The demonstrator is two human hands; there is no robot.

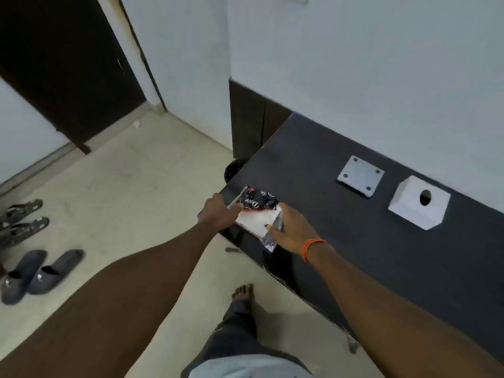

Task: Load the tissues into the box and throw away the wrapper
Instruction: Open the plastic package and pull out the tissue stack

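Note:
A tissue pack [257, 214] in a black printed plastic wrapper lies at the near left corner of the dark table [354, 241], white tissues showing at its open end. My left hand [219, 212] grips the pack's left end. My right hand [291, 231], an orange band at the wrist, holds the pack's right end and the loose clear wrapper flap. A white tissue box [418, 201] with a round hole stands at the far right of the table. A flat white square lid [360, 175] with corner holes lies left of the box.
A black bin [234, 167] stands on the floor just beyond the table's left edge. Dark slippers [41, 274] and sandals [21, 216] lie on the tiled floor at left. A dark door [68, 64] is at the back left. My bare foot [243, 293] is below the table edge.

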